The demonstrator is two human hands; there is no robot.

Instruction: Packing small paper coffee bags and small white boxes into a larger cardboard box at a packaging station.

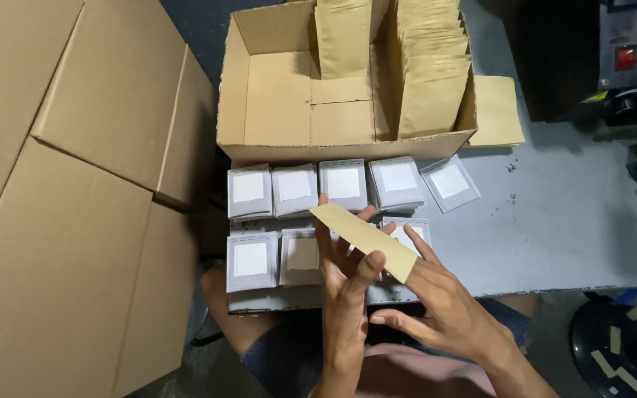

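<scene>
Both hands held one flat tan paper pouch [366, 239] above rows of packets.

Large flattened brown cardboard sheets [75, 184] crowded the left, beside the grey table [554, 221]. An open brown cardboard box [259, 96] held upright tan pouches stacked at its right side [433, 81]. In front lay stacks of small grey packets with white squares [296, 193]. The left hand [348, 287] and right hand [444, 302] pinched the pouch between thumbs and fingers [370, 264], tilted over the packets.

Bare table [554, 221] right of packets [296, 190]
</scene>
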